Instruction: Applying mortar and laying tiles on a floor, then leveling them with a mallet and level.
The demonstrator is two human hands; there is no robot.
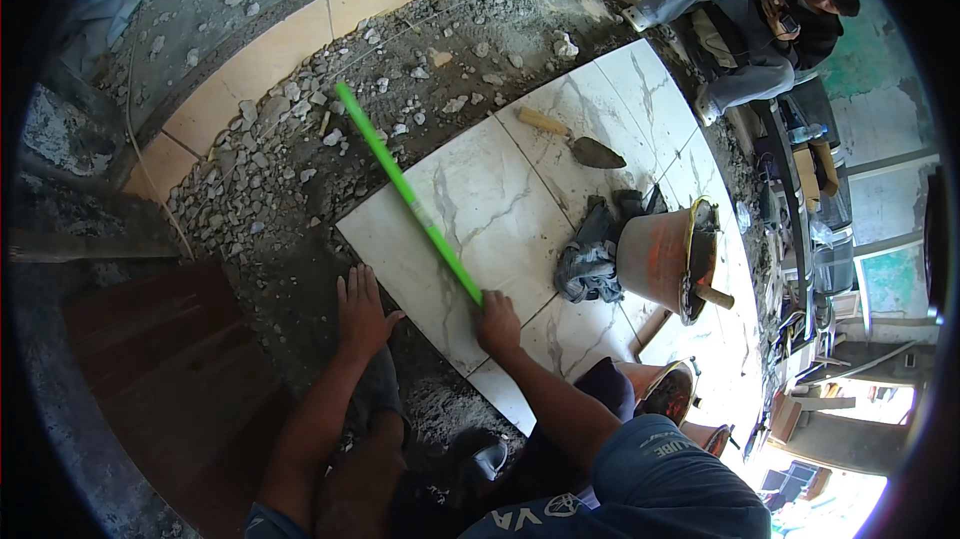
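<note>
My right hand [498, 324] is closed around the near end of a long, bright green straightedge [418, 209]. The bar crosses the marbled white floor tiles [485, 184], its far end reaching past their edge over the rubble. Fingers stretched out, my left hand [362, 311] rests by my knee, close to the left tile edge, and holds nothing. Farther off on the tiles lies a pointing trowel [597, 152] with a wooden handle. A crumpled grey cloth [588, 264] sits beside a mortar-stained bucket [655, 257], which has a wooden handle sticking out of it.
Broken rubble [270, 159] covers the ground beyond the tiles, bordered by a curved row of tan tiles [265, 59]. A brown board [165, 369] lies at left. More buckets [660, 387] stand at my right. A seated person [750, 19] holds a phone at far right.
</note>
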